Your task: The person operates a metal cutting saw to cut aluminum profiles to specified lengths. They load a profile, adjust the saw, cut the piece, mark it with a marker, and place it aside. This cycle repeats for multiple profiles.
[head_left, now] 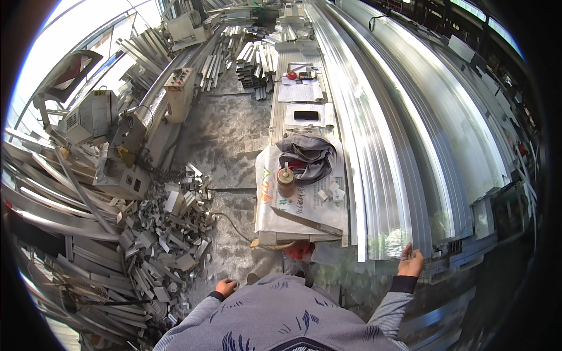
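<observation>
You stand at profiles (380,216) laid right of the table (284,238) | right hand (411,264) at their near end, grip unclear | left hand (226,286) half-curled, contents unclear | handling looks early: no profile visibly raised.

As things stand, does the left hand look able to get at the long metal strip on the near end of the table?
Probably yes: the metal strip lies uncovered, and nothing tall seems to stand between it and the left hand, though leaning may help.
</observation>
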`<state>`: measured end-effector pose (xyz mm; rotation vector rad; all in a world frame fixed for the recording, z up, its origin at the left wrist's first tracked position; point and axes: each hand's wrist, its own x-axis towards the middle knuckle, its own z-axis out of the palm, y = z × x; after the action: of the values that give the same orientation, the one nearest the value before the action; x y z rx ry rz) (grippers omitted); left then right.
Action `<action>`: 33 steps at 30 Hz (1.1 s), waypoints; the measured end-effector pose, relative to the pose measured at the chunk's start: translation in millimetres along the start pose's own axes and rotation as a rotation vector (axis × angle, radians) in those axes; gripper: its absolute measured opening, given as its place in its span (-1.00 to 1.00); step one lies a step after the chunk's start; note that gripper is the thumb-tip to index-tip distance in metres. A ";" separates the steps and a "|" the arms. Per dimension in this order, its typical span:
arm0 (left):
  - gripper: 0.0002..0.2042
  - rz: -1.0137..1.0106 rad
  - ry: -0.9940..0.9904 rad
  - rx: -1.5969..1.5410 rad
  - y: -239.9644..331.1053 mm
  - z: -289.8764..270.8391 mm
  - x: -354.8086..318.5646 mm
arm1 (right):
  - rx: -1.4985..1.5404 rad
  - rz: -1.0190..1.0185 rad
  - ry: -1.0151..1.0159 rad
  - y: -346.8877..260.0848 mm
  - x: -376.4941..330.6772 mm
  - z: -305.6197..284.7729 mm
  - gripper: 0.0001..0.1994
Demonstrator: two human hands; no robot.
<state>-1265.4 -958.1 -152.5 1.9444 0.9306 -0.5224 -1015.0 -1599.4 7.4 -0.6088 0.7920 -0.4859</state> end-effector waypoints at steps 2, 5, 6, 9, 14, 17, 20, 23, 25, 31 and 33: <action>-0.59 0.034 0.013 -0.039 11.8 -4.9 -2.8 | 0.026 0.036 0.007 -3.2 11.0 -0.9 -0.87; -0.61 -0.063 0.007 -0.176 11.2 -10.7 -3.1 | 0.100 0.129 0.025 -15.2 18.7 0.2 -0.93; -0.62 -0.064 0.024 -0.200 4.9 -11.7 -2.5 | 0.084 0.103 0.007 -18.9 16.1 1.8 -0.93; -0.60 -0.035 0.041 -0.120 -27.8 -16.2 3.1 | 0.026 -0.004 0.023 -41.8 0.7 24.6 -0.91; -0.59 0.003 0.019 0.043 -49.6 -24.7 13.3 | 0.072 0.005 -0.129 -61.1 -78.3 66.8 -0.63; -0.61 -0.137 -0.042 -0.063 1.5 -25.7 22.0 | 0.130 0.091 -0.131 -40.0 -129.4 86.5 -0.56; -0.61 -0.001 -0.229 -0.223 103.0 -14.7 26.7 | 0.149 0.109 -0.229 -30.6 -178.6 101.1 -0.49; -0.59 0.259 -0.493 -0.265 237.0 11.3 4.6 | 0.139 0.242 -0.368 -1.9 -228.9 108.0 -0.46; -0.42 0.294 -0.819 -0.396 323.4 36.1 -28.8 | 0.209 0.292 -0.358 12.5 -254.3 115.2 -0.49; -0.55 0.570 -1.363 -0.570 454.5 82.5 -139.3 | 0.259 0.356 -0.567 40.5 -303.9 128.0 -0.60; -0.56 0.481 -1.403 -0.689 452.0 80.5 -149.1 | 0.315 0.439 -0.594 48.0 -311.9 127.2 -0.64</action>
<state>-1007.4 -1232.1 149.8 0.7399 -0.2673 -0.9016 -1098.9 -1334.1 203.2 -0.2455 0.2550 -0.0101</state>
